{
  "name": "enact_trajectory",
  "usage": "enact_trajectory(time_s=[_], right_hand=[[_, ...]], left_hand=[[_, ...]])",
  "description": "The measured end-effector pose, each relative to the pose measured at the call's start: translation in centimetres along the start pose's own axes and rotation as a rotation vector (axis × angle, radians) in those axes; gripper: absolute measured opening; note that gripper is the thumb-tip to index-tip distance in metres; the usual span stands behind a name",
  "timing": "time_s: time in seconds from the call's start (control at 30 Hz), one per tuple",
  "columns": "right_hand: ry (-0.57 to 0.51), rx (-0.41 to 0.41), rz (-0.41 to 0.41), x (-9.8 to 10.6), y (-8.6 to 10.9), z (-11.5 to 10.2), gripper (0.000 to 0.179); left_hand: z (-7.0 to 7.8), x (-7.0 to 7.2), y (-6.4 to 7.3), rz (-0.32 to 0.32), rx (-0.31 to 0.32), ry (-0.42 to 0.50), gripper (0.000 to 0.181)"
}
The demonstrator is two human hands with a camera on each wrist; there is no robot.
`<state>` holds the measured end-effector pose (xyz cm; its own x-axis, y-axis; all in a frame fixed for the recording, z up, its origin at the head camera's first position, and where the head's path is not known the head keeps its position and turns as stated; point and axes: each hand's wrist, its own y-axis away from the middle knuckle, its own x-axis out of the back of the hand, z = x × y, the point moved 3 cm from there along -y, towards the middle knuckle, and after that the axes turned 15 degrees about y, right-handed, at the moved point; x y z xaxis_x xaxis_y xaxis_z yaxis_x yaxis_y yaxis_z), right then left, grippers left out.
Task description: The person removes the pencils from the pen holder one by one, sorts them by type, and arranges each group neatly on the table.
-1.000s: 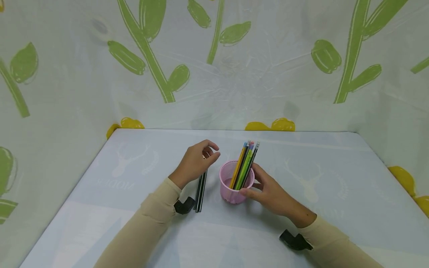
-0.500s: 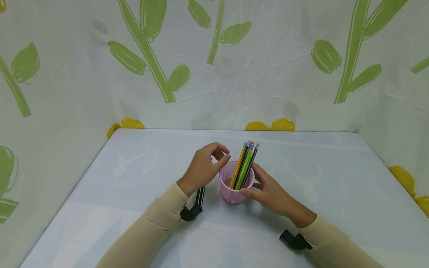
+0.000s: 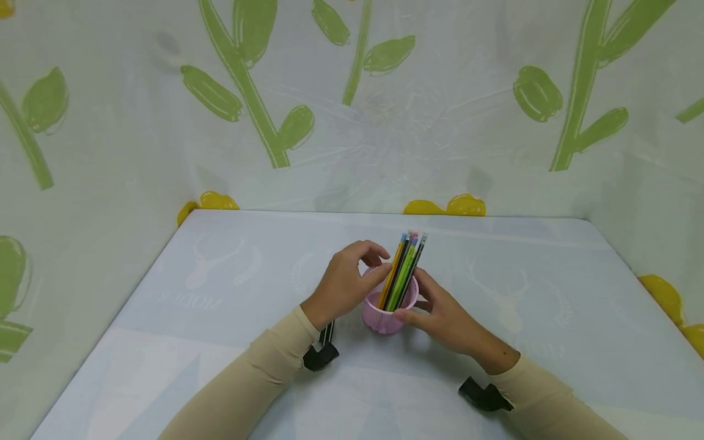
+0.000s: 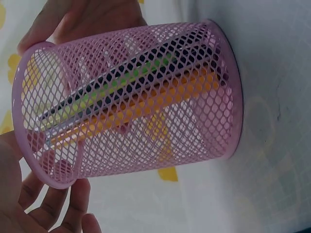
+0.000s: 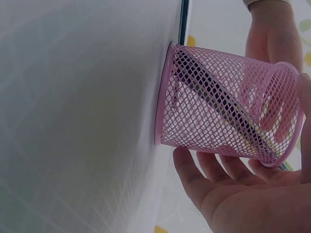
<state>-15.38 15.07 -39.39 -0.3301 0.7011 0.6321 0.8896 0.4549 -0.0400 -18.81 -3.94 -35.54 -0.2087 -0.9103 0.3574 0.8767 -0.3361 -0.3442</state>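
A pink mesh pencil cup (image 3: 381, 322) stands upright on the table, with several yellow, green and dark pencils (image 3: 403, 272) leaning to the right inside. My right hand (image 3: 442, 315) holds the cup from its right side, thumb at the near rim; in the right wrist view its fingers (image 5: 189, 172) lie along the mesh. My left hand (image 3: 343, 281) hovers over the cup's left rim, its fingers loosely bent beside the pencils. The left wrist view shows that hand's fingers (image 4: 48, 208) at the rim; no pencil shows between them.
Dark striped pencils (image 3: 327, 333) lie on the table left of the cup, mostly hidden under my left wrist. Black wrist mounts (image 3: 321, 355) hang below both sleeves. The pale table (image 3: 550, 263) meets a wall covering (image 3: 440, 140) with green leaf prints at its back edge.
My left hand has moved right and slightly nearer, from above the loose dark pencils to the cup's rim. Its forearm now covers more of those pencils. The right hand and cup stay put.
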Motion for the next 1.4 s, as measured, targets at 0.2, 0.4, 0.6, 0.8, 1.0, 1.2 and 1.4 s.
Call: enact_trajectory(time_s=[0.2, 0.4, 0.6, 0.8, 1.0, 1.2, 1.4], right_hand=[[-0.012, 0.018, 0.000, 0.0, 0.0, 0.0, 0.080], [-0.017, 0.022, -0.004, 0.0, 0.0, -0.1, 0.081], [-0.011, 0.031, 0.000, -0.1, 0.1, -0.2, 0.081], [-0.004, 0.028, 0.001, -0.2, 0.2, -0.3, 0.080], [-0.005, 0.027, 0.004, -0.2, 0.2, -0.3, 0.080], [-0.010, 0.012, -0.004, -0.3, 0.2, -0.2, 0.080], [-0.009, 0.005, -0.009, -0.3, 0.2, -0.5, 0.080]], left_hand=[[0.3, -0.2, 0.1, 0.001, -0.005, 0.006, 0.018], [0.1, -0.5, 0.1, -0.006, 0.012, -0.023, 0.017], [0.1, -0.7, 0.2, -0.009, 0.025, -0.070, 0.018], [0.3, -0.8, 0.3, -0.012, 0.014, -0.109, 0.018], [0.4, -1.1, 0.4, -0.012, 0.028, -0.091, 0.021], [0.4, -1.4, 0.5, -0.030, 0.056, -0.091, 0.022], [0.7, -1.3, 0.5, -0.042, 0.089, -0.090, 0.022]])
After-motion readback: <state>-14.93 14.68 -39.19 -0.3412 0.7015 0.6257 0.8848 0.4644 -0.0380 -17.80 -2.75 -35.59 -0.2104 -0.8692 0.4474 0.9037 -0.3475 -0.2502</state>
